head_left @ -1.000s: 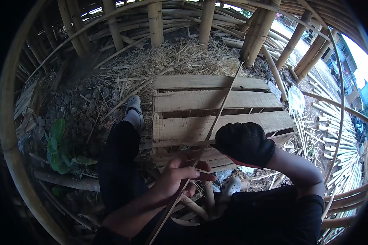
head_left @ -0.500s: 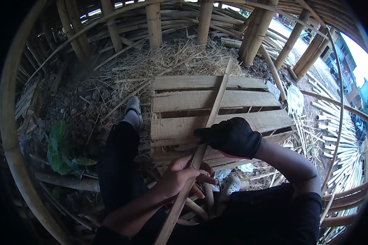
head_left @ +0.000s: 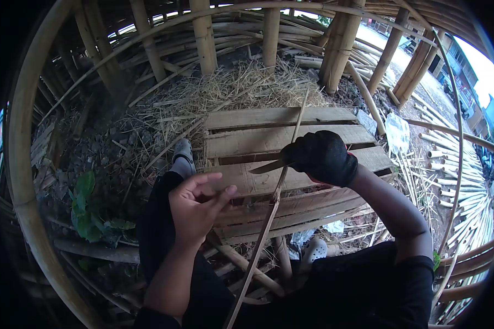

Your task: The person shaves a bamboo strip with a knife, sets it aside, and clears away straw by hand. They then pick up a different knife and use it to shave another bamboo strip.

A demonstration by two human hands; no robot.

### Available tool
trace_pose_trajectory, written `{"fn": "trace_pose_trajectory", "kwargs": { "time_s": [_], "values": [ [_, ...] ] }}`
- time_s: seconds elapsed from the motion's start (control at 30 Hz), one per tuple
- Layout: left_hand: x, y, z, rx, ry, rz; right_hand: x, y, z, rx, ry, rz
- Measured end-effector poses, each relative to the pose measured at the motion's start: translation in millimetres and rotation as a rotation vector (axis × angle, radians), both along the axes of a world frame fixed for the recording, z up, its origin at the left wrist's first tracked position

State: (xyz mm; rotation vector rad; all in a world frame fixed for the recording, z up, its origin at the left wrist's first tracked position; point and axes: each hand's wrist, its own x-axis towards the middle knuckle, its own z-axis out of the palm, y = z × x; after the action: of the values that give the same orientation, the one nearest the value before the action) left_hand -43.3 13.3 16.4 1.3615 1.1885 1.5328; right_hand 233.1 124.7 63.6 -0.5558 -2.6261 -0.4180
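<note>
My right hand [head_left: 319,158], in a black glove, is closed around a knife whose blade [head_left: 267,166] points left over the wooden slats. A long, narrow bamboo strip [head_left: 270,216] slants from the bottom edge up past the glove, its far end above the crate. Whether the glove also grips the strip is hidden. My bare left hand [head_left: 195,207] is raised left of the strip, apart from it, thumb and fingers spread with nothing in them. Beneath both the knife and the strip lies a slatted wooden crate [head_left: 247,140].
Straw [head_left: 236,88] and rubble surround the crate. Bamboo posts [head_left: 337,52] stand behind it, with stacked poles [head_left: 233,35] beyond. Cut bamboo poles [head_left: 458,186] lie fanned at the right. A leafy plant [head_left: 85,205] grows at the left, and my feet flank the crate.
My left hand has let go of the bamboo strip and moved up and left. The gloved hand with the knife has risen slightly. The strip has turned to show its narrow edge.
</note>
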Motion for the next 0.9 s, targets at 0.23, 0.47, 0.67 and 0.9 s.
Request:
{"fn": "trace_pose_trajectory", "kwargs": {
  "time_s": [0.23, 0.47, 0.67, 0.9],
  "values": [
    [6.4, 10.9, -2.5, 0.260, -0.099, -0.131, 3.3, 1.1, -3.9, -0.067, -0.015, -0.059],
    [4.9, 4.1, 7.9, 0.470, 0.298, 0.006, 3.1, 2.5, -11.6, -0.018, -0.028, -0.053],
    [14.0, 3.0, 0.1, 0.368, -0.151, -0.006, 1.4, 3.7, -15.1, -0.010, -0.020, -0.039],
    [12.4, -23.8, -4.1, -0.256, -0.180, -0.523, -7.7, -2.2, -21.8, 0.028, -0.103, -0.133]
  ]
}}
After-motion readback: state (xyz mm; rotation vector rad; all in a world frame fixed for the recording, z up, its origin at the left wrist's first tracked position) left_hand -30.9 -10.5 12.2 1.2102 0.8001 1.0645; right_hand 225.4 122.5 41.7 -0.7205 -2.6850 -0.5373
